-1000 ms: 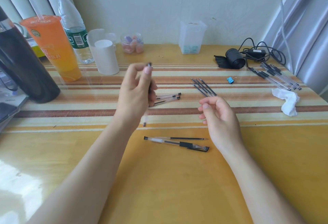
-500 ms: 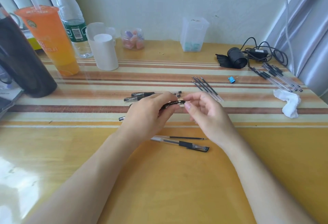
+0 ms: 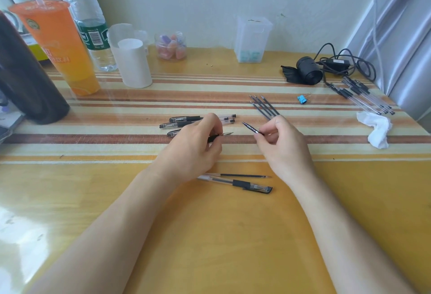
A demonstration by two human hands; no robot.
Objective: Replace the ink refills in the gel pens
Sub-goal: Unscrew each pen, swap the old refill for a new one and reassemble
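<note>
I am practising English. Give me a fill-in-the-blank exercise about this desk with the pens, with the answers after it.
The right hand pinches a small black pen piece, while the pen with the bare tip is in the ___ hand.
The binder clip is ___ in colour.
The tall cup with a straw is ___.
Missing words: left, blue, orange.

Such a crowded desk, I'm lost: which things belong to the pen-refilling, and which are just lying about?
Job: gel pen in left hand, pen cap in right hand, spare refills.
Lying about: orange drink cup, water bottle, blue binder clip, crumpled tissue.
</note>
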